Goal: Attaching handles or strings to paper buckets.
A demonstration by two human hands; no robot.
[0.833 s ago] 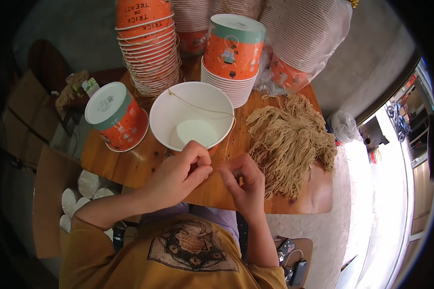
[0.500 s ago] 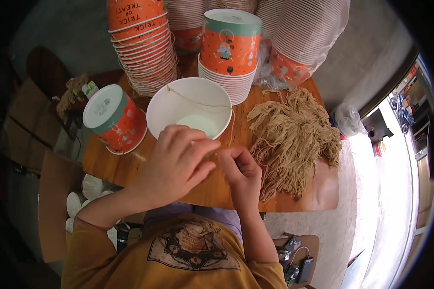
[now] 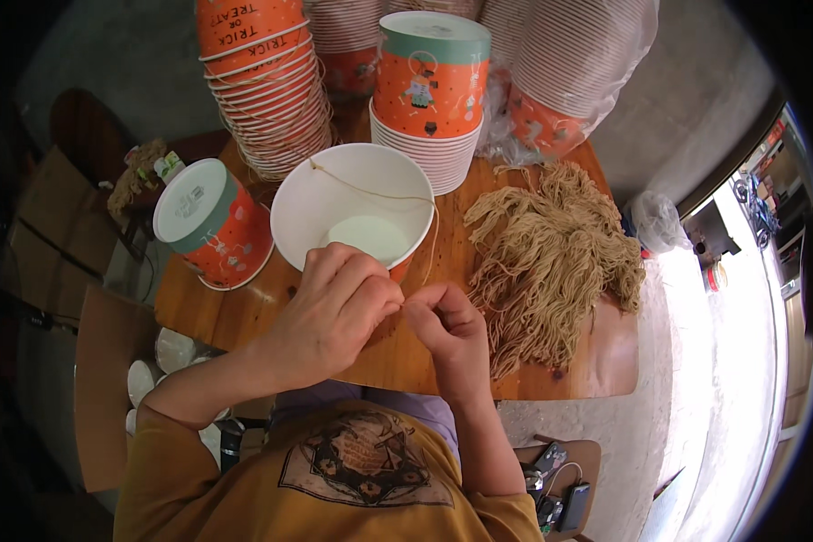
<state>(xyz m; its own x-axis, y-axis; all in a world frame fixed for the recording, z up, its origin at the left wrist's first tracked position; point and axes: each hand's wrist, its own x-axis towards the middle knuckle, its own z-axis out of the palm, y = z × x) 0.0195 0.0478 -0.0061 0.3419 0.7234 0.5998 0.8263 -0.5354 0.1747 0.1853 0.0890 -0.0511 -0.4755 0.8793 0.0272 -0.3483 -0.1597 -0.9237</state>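
An open white-lined paper bucket [image 3: 298, 208] stands on the table in front of me. A thin tan string [image 3: 370, 191] crosses its mouth from the far-left wall to the right rim, and its tail drops outside toward my fingers. My left hand [image 3: 339, 307] is pinched closed at the near side of the bucket. Almost touching it, my right hand [image 3: 452, 334] pinches with thumb and bent forefinger. Both fingertips meet around the string's end; the small bit between them is hardly visible. A bundle of tan strings [image 3: 556, 271] lies right of my right hand.
An upside-down orange bucket with green band [image 3: 212, 226] sits at left. Behind are a tall stack of strung buckets [image 3: 271, 99], an inverted stack [image 3: 429, 99] and a plastic-wrapped stack [image 3: 583, 63]. The wooden table's [image 3: 596, 361] near edge is close to my body.
The fingers of my left hand, which were spread, have closed into a pinch beside my right fingertips. My right hand has stayed almost in place.
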